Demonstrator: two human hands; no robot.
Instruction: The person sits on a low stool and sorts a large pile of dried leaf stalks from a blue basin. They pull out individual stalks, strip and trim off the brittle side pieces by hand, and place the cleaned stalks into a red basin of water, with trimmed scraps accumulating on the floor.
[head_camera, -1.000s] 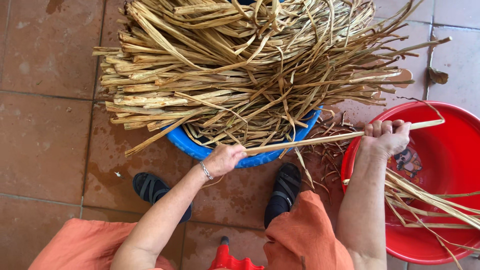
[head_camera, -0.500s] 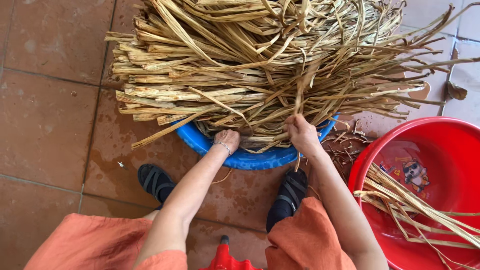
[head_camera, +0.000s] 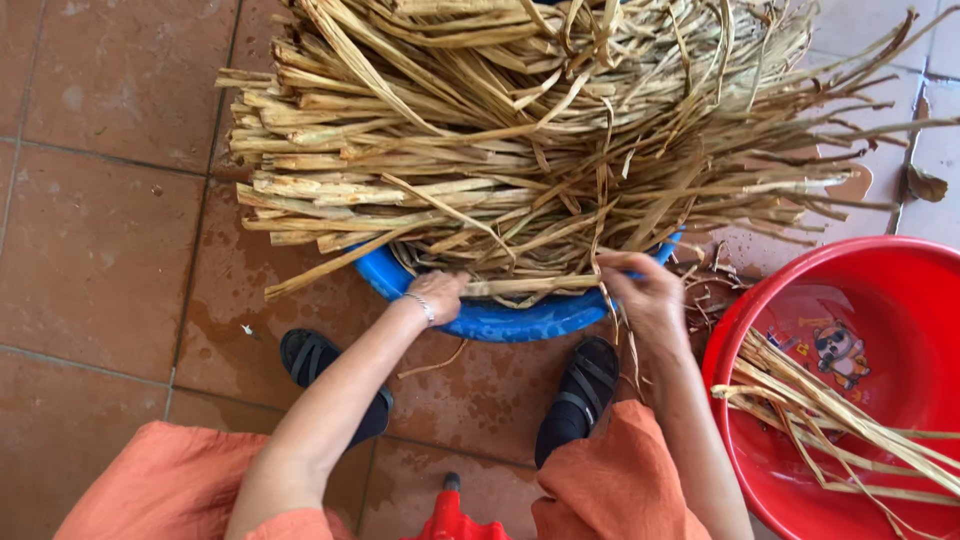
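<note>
A big heap of dried straw-coloured plant strips (head_camera: 520, 140) lies across a blue basin (head_camera: 500, 318) in front of me. My left hand (head_camera: 438, 295) grips the near end of one strip at the basin's front rim. My right hand (head_camera: 640, 290) pinches thin hanging strips at the heap's near right edge. A thin bracelet is on my left wrist. To the right stands a red basin (head_camera: 760, 440) with several loose strips (head_camera: 830, 405) lying in it.
The floor is reddish-brown tile, damp around the blue basin. My feet in dark sandals (head_camera: 585, 395) rest just below the basin, with orange trousers (head_camera: 610, 480) over my knees. A small red object (head_camera: 450, 515) shows between my legs. A dry leaf (head_camera: 925, 183) lies far right.
My right hand left the red basin, dropping its long strip there, and came back to the heap's near edge. My left hand stayed at the blue basin's rim.
</note>
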